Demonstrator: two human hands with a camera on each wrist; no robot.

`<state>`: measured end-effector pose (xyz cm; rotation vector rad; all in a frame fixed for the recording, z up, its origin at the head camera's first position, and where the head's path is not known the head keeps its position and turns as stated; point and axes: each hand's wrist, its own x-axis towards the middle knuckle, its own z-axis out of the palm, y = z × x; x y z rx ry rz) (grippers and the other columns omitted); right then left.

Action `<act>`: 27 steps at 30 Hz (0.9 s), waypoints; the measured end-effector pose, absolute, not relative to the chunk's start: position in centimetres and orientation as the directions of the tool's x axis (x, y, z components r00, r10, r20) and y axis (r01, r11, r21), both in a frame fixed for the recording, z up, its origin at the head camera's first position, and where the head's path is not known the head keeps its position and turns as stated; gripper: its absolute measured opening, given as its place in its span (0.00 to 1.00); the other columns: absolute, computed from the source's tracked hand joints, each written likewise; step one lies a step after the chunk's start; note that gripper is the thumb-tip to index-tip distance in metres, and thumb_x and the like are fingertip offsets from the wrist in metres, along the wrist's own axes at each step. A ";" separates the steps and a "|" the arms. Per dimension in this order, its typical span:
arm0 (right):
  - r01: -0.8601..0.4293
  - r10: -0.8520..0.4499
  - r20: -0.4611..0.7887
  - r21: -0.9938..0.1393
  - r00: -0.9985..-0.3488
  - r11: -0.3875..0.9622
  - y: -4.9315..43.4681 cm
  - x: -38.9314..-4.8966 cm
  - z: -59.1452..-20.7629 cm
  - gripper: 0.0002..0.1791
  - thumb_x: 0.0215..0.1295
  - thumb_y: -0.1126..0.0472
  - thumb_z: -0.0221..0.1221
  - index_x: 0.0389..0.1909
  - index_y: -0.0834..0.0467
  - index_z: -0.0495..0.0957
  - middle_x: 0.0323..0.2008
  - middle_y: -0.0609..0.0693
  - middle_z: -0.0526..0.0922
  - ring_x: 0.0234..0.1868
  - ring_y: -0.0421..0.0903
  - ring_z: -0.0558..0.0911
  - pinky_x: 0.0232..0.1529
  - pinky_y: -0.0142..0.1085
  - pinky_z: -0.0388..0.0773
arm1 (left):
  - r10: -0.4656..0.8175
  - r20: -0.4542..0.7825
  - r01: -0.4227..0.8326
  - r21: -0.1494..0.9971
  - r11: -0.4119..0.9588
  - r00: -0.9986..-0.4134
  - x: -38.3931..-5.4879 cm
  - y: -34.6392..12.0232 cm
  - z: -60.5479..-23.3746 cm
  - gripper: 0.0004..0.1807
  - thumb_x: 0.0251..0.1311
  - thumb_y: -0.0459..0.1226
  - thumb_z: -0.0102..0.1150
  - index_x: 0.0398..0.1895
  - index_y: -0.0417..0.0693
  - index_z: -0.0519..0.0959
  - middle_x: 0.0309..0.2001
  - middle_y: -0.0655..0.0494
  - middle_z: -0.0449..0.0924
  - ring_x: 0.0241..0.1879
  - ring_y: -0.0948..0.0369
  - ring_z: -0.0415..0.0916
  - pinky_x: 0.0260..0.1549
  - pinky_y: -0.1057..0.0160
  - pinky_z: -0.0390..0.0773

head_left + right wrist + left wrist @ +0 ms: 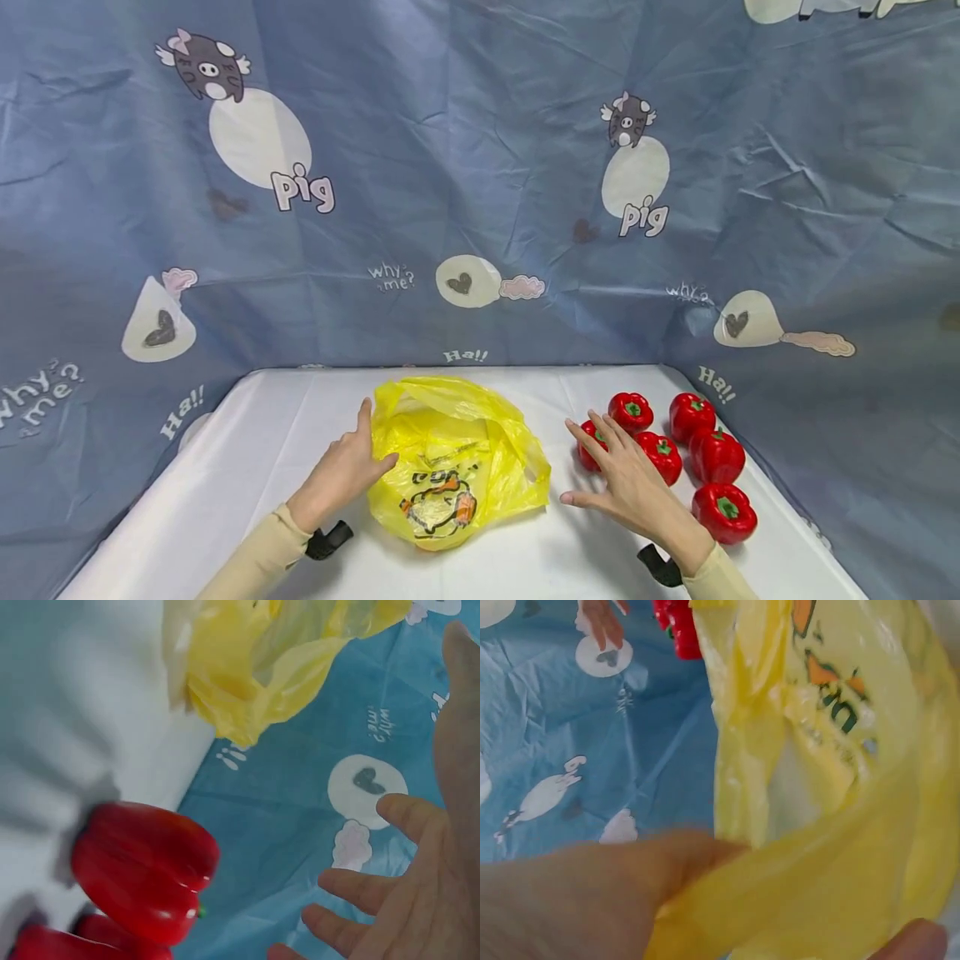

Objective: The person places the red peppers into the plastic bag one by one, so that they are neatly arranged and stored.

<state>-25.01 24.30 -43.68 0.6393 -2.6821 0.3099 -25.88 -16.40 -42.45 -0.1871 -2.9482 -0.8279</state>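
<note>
A yellow plastic bag (pixel 450 467) with a printed cartoon lies on the white table, its mouth spread towards the back. My left hand (pixel 345 467) is at its left edge, index finger pointing up and thumb over the yellow film. In the left wrist view, part of the bag (pixel 817 877) covers some of that hand. My right hand (pixel 630 487) is spread above the table beside several red bell peppers (pixel 723 512), nothing in its grasp. From the right wrist, the fingers of this hand (pixel 405 900) look spread apart, with a pepper (pixel 146 870) below them.
The peppers are grouped at the table's right side, some close together. A blue cloth (pixel 465 167) printed with pigs hangs behind the white table (pixel 262 433) and round its sides. Black straps (pixel 328 540) are at both wrists.
</note>
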 end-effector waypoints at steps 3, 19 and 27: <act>-0.467 -0.389 0.386 -0.131 -0.837 0.875 24.4 -24.8 -44.3 0.54 0.42 0.22 0.58 0.73 0.34 0.55 0.72 0.55 0.60 0.72 0.59 0.59 0.61 0.63 0.64 | 0.110 0.124 0.160 0.540 0.826 -0.986 -26.3 -16.4 -43.1 0.55 0.62 0.38 0.58 0.75 0.42 0.25 0.08 0.58 0.62 0.06 0.65 0.51 0.09 0.71 0.53; -0.421 -0.341 0.373 -0.159 -0.863 0.893 25.2 -24.6 -45.3 0.55 0.42 0.28 0.66 0.73 0.33 0.55 0.72 0.57 0.59 0.72 0.61 0.57 0.62 0.64 0.62 | 0.321 0.610 0.409 0.004 0.913 -0.725 -27.1 -17.1 -45.4 0.47 0.53 0.18 0.55 0.76 0.53 0.55 0.35 0.38 0.70 0.14 0.66 0.55 0.10 0.74 0.56; -0.422 -0.341 0.368 -0.168 -0.865 0.891 25.5 -24.4 -46.0 0.52 0.44 0.23 0.59 0.73 0.32 0.55 0.72 0.57 0.60 0.72 0.62 0.58 0.63 0.63 0.61 | 0.312 0.493 0.419 0.121 0.900 -0.812 -27.2 -17.2 -45.4 0.36 0.52 0.17 0.51 0.67 0.44 0.70 0.44 0.32 0.74 0.22 0.60 0.70 0.17 0.64 0.67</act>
